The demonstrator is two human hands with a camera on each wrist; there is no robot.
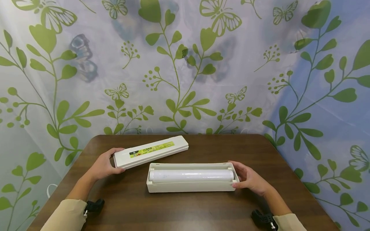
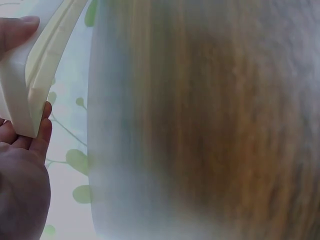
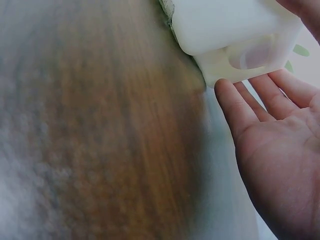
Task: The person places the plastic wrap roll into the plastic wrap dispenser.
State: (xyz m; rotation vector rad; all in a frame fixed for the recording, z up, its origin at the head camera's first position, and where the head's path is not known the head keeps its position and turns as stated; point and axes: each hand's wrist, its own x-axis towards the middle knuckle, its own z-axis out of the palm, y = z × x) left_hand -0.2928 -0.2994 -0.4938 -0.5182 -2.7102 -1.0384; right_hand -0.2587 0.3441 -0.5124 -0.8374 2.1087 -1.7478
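Note:
A long white plastic-wrap box [image 1: 190,187] lies lidless on the table, with a white roll of plastic wrap [image 1: 192,175] lengthwise inside. My right hand [image 1: 251,180] holds the box's right end, thumb at the front and fingers behind. Up close in the right wrist view, the fingers [image 3: 232,102] reach the box end [image 3: 240,30]. To the upper left is the white lid [image 1: 153,155], slanted, with a green and yellow label on top. My left hand [image 1: 102,164] grips its left end. In the left wrist view, thumb and fingers lie on opposite sides of the lid [image 2: 22,75].
Both things are on a dark brown wooden table [image 1: 173,211]. Behind it hangs a pale curtain [image 1: 185,80] printed with green leaves and butterflies. Each forearm wears a black wrist strap [image 1: 94,205] below a beige sleeve.

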